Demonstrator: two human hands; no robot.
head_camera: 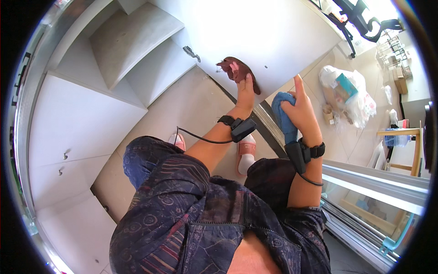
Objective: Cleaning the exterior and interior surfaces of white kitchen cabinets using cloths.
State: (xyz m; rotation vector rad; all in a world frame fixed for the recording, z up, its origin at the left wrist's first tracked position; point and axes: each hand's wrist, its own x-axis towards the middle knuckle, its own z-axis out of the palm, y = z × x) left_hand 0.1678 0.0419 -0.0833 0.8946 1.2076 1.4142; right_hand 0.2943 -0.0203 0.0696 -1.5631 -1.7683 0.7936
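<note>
My left hand is at the white cabinet door, its fingers on a crumpled brown cloth. A smooth dark brown oval edge shows beside the cloth; whether it belongs to the cloth or the door is unclear. In my right hand is a bunched blue towel, which hangs down towards the wrist. The right index finger points up and reaches the lower edge of the door. A metal hinge sits at the door's left side. Both wrists wear black strapped devices.
Left of the door is a white cabinet with shelves and fronts with small knobs. A floor track runs below my hands. Bagged items lie on the tiles at right, near a wheeled chair base. A sliding glass panel stands lower right.
</note>
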